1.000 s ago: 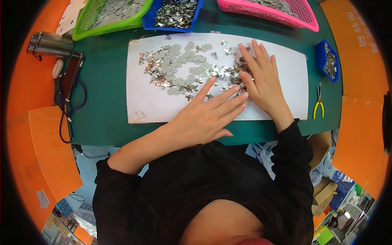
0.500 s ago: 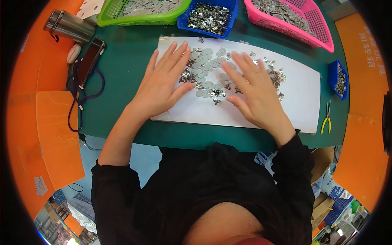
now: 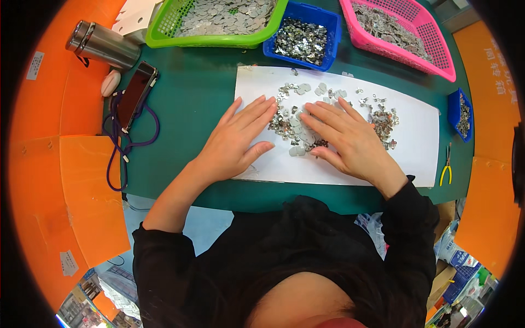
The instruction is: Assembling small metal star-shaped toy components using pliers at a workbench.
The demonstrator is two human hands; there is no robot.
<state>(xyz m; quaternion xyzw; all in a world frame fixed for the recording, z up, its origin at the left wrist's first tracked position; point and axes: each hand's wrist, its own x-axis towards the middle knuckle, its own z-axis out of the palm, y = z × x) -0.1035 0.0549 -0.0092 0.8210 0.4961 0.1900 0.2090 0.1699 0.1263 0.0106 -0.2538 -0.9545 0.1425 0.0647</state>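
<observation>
Both of my hands lie flat over a white board [image 3: 262, 161] strewn with small metal parts. My left hand [image 3: 236, 139] is open, fingers outstretched, at the left edge of the loose pile. Against its fingertips sit small shiny metal clips [image 3: 281, 124]. Open as well, my right hand [image 3: 350, 139] rests over the pile's middle and hides some of it. Pale grey flat pieces [image 3: 297, 151] show between the two hands. More shiny clips [image 3: 384, 124] lie heaped to the right of my right hand. Neither hand grips anything.
At the back stand a green basket [image 3: 208, 41] of flat grey pieces, a blue bin [image 3: 298, 61] of shiny parts and a pink basket [image 3: 394, 59]. Yellow-handled pliers [image 3: 446, 174] and a small blue tray [image 3: 455, 112] are at right; a steel flask [image 3: 106, 46] and corded phone [image 3: 135, 95] at left.
The whole view has shifted, the table appearing further right and lower. My hands have come closer together over the board, and the loose parts between them lie in a narrower, rearranged cluster.
</observation>
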